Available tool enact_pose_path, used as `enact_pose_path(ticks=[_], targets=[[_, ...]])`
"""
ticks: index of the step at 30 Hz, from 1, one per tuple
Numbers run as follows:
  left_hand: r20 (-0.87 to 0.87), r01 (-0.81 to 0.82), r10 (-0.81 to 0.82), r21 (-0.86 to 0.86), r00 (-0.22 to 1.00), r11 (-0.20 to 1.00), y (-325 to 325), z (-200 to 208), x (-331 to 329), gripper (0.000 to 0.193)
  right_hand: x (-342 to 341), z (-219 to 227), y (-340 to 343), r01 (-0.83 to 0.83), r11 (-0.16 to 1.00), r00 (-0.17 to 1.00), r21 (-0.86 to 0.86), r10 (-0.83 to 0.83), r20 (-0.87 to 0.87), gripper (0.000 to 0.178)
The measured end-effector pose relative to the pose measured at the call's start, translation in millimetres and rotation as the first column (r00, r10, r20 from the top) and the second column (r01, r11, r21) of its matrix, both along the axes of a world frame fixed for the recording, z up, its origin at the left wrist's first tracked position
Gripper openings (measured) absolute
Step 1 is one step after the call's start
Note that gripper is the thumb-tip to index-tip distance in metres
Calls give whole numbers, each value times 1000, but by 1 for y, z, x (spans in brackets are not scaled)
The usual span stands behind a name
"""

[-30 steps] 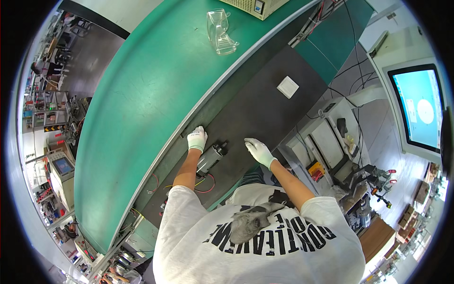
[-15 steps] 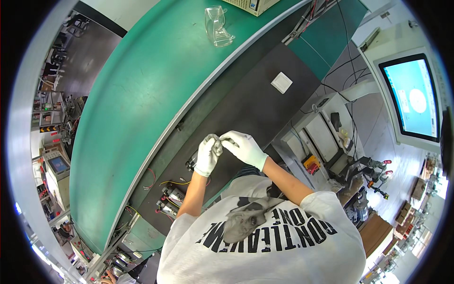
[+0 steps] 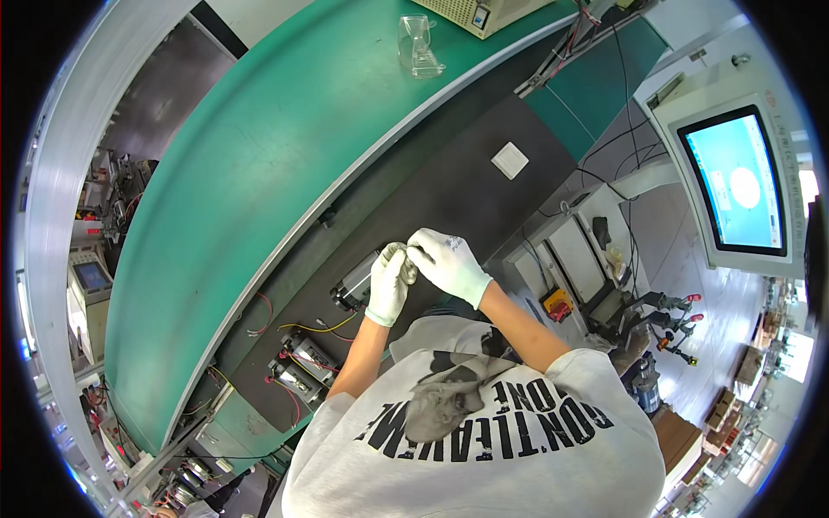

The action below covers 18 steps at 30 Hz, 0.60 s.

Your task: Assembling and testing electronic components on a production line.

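Both hands wear whitish gloves and meet over the dark work surface (image 3: 458,203). My left hand (image 3: 389,283) is closed, fingers curled up, with greyish fingertips. Against it, the fingertips of my right hand (image 3: 447,266) are pinched together. Whatever lies between the fingers is too small or hidden to make out. A silver cylindrical motor (image 3: 356,282) with a black end lies just left of my left hand, which partly covers it. Nearer to me on the left are two more such motors, one (image 3: 313,352) beside the other (image 3: 294,380), with red and yellow wires.
Beyond a metal rail runs a green surface (image 3: 233,173), with clear safety goggles (image 3: 419,47) and a beige instrument box (image 3: 484,13) at its far end. A white square piece (image 3: 509,161) lies on the dark surface. At right stand a monitor (image 3: 734,181) and a red-yellow switch (image 3: 557,304).
The view has shifted slightly. My hands stay together at the fingertips, a little farther right of the nearest motor, so more of that motor shows.
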<state>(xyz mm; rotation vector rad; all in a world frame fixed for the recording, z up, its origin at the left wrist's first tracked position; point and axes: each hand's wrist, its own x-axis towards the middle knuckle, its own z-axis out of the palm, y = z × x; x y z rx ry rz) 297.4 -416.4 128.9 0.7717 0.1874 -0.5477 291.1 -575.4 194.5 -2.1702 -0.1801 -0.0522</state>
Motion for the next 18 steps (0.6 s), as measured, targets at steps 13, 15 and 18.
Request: enact_pose_path(ticks=[13,15,18], targets=[[-6,-78,78,-84,997,993,28,-11,-8,24,34,-6,4,-188,978,955,94,204,-216,14],[-37,-162,160,-43,986,986,37,-20,-10,28,39,-14,7,-228,971,949,78,239,-207,14],[-11,-159,166,229,986,960,45,-28,-6,30,45,-20,9,-290,956,935,40,292,-204,15]])
